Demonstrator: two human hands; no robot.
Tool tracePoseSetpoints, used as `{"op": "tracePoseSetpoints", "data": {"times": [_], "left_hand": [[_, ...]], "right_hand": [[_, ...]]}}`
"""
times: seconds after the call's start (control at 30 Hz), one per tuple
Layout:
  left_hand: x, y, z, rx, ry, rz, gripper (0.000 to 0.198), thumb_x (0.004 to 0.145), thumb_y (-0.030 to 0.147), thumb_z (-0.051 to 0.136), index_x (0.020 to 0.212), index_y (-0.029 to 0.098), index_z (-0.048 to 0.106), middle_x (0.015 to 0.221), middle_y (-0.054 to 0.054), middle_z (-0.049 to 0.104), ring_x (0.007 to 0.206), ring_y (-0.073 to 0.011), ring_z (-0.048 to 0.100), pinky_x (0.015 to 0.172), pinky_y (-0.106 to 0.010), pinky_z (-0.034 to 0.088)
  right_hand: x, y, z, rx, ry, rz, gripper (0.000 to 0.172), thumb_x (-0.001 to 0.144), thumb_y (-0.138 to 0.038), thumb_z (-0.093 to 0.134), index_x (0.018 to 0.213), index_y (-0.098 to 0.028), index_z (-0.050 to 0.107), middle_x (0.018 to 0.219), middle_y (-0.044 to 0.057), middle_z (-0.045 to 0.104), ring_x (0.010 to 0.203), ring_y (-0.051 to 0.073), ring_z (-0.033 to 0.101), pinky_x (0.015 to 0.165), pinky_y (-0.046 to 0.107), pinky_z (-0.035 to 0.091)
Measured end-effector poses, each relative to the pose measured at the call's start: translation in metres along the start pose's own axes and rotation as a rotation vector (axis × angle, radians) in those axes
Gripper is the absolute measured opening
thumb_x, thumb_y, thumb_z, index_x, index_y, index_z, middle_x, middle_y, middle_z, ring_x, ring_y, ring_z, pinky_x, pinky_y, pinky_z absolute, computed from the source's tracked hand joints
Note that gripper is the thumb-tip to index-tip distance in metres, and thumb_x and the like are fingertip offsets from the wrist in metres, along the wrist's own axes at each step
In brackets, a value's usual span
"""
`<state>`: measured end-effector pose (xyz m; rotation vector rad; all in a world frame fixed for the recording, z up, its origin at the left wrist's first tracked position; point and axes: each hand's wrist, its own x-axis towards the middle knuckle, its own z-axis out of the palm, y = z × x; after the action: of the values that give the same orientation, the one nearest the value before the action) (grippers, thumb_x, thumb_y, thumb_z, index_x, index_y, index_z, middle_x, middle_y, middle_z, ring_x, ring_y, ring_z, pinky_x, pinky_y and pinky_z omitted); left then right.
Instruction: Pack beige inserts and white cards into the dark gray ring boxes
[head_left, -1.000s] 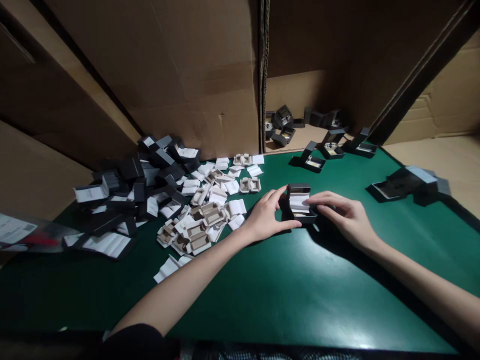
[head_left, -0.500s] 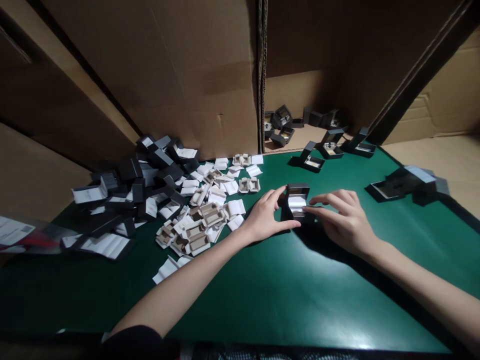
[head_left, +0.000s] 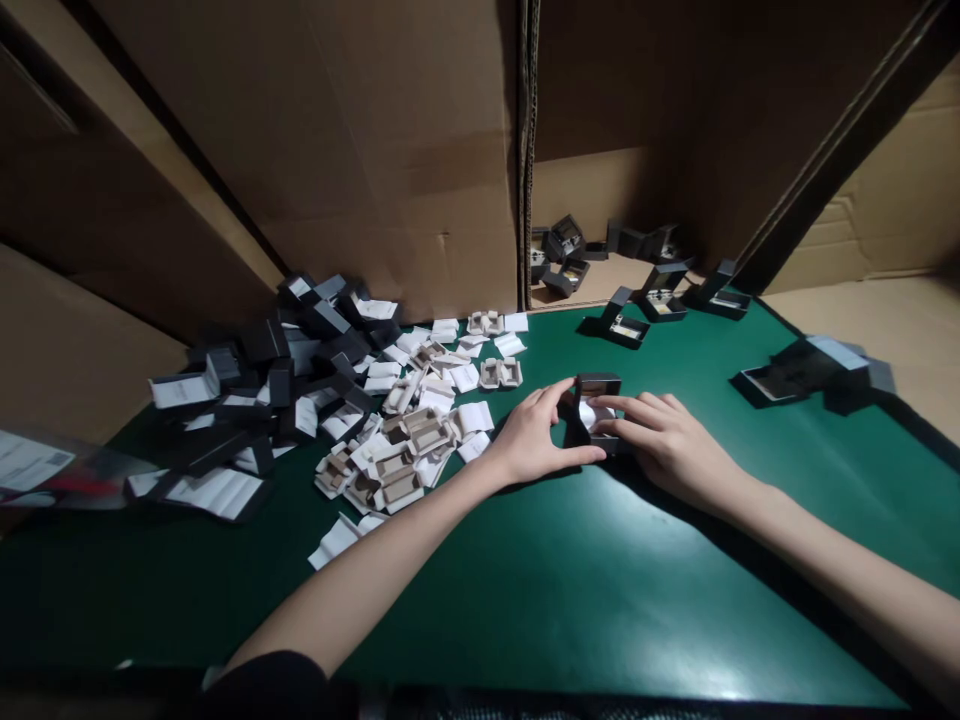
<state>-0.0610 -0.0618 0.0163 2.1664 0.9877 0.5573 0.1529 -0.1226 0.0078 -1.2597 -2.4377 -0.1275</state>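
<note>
Small black box (head_left: 598, 385) sits lid-up mid green table (head_left: 525, 580), nearer far edge. Left hand (head_left: 536, 435) pinches its left side. Right hand (head_left: 664, 445), fingers together and flat, presses white insert (head_left: 592, 412) inside.

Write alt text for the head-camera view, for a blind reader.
A left hand steadies a small open black box on a green table while the right hand presses into it. Black boxes and white inserts lie heaped to the left.
</note>
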Motion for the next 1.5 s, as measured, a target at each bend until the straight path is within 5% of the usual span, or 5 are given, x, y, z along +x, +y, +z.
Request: {"op": "tracePoseSetpoints", "data": {"times": [0.3, 0.63, 0.87, 1.2, 1.5], "left_hand": [[-0.002, 0.0, 0.0, 0.015, -0.019, 0.022, 0.092, 0.068, 0.065, 0.065, 0.141, 0.02, 0.031, 0.114, -0.012, 0.055, 0.097, -0.0263, 0.057, 0.08, -0.038, 0.049], [-0.002, 0.002, -0.004, 0.021, -0.049, 0.087, 0.087, 0.074, 0.062, 0.061, 0.142, 0.018, 0.028, 0.114, -0.012, 0.054, 0.111, -0.0301, 0.051, 0.089, -0.042, 0.046], [-0.003, 0.002, -0.006, -0.003, -0.044, 0.02, 0.089, 0.076, 0.06, 0.059, 0.145, 0.019, 0.022, 0.114, -0.011, 0.051, 0.106, -0.0288, 0.052, 0.086, -0.039, 0.047], [0.0, -0.002, -0.004, -0.124, 0.118, -0.112, 0.084, 0.078, 0.045, 0.061, 0.145, 0.019, 0.019, 0.115, -0.01, 0.046, 0.081, -0.0155, 0.053, 0.078, -0.033, 0.05], [0.001, 0.0, -0.008, -0.133, 0.104, -0.156, 0.088, 0.076, 0.046, 0.065, 0.147, 0.019, 0.019, 0.091, -0.004, 0.054, 0.078, -0.0157, 0.052, 0.074, -0.032, 0.048]], "right_hand": [[-0.002, 0.006, 0.013, 0.134, 0.068, 0.008, 0.042, 0.078, 0.003, 0.04, 0.106, -0.022, 0.057, 0.13, 0.009, 0.052, 0.106, 0.023, 0.057, 0.079, 0.036, 0.046], [0.002, 0.005, 0.015, 0.123, 0.041, 0.006, 0.041, 0.075, 0.003, 0.04, 0.106, -0.02, 0.056, 0.127, 0.013, 0.053, 0.099, 0.023, 0.06, 0.077, 0.036, 0.05], [0.013, 0.006, 0.015, 0.128, 0.039, -0.014, 0.036, 0.076, 0.001, 0.041, 0.103, -0.019, 0.054, 0.125, 0.015, 0.052, 0.103, 0.024, 0.058, 0.077, 0.037, 0.051], [0.045, 0.02, 0.026, 0.18, 0.012, -0.1, 0.039, 0.072, 0.0, 0.043, 0.103, -0.019, 0.055, 0.128, 0.014, 0.052, 0.098, 0.024, 0.058, 0.077, 0.038, 0.051], [0.044, 0.021, 0.023, 0.205, 0.022, -0.112, 0.044, 0.071, 0.001, 0.042, 0.107, -0.019, 0.056, 0.127, 0.013, 0.053, 0.099, 0.024, 0.058, 0.078, 0.038, 0.052]]}}
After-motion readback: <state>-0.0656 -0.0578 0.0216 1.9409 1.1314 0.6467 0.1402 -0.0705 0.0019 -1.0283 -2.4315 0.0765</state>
